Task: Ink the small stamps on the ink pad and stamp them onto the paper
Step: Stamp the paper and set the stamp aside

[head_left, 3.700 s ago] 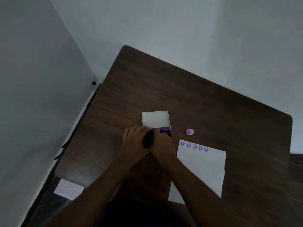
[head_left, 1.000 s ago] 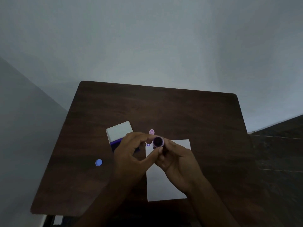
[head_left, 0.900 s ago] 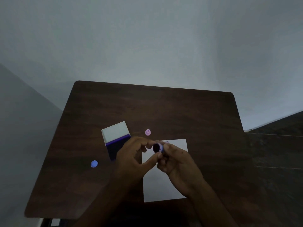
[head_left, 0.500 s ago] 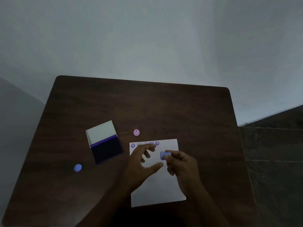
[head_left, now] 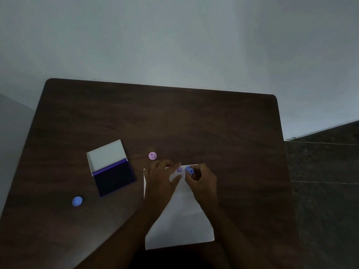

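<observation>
The right hand (head_left: pixel 202 181) pinched a small blue stamp (head_left: pixel 189 169) at the paper's (head_left: pixel 180 226) twelve o'clock edge, apparently touching down. The left hand (head_left: pixel 160 176) lay flat on the sheet, fingers straight. The stamp looked light, rigid plastic, best gripped round its barrel. The ink pad (head_left: pixel 114 177) stood open at nine o'clock.

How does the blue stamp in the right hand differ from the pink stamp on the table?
The blue stamp is pinched by the right hand at the paper's top edge; the pink stamp stands free on the table, beyond the paper. One is blue, the other pink. Both are small and round.
</observation>
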